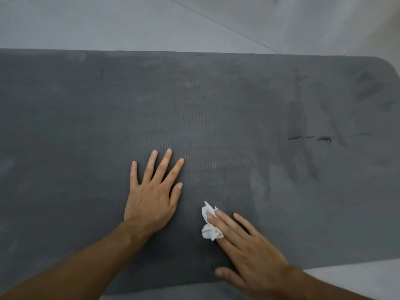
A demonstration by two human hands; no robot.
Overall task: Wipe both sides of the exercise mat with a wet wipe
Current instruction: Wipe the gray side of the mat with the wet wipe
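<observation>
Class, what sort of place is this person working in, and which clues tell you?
Probably an indoor room, perhaps a home or gym. A grey exercise mat lies flat on a pale, smooth floor, and the right hand presses a wet wipe onto it.

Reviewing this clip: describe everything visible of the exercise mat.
The exercise mat is dark grey, seemingly foam, with fine wavy ribbing. It lies flat on a pale grey floor; one rounded corner shows upper right, its left end runs out of frame. Darker damp streaks and a few glistening droplets mark its right part. The left hand rests flat on it, fingers spread; the right hand presses a crumpled white wet wipe against it with straight fingers.
</observation>
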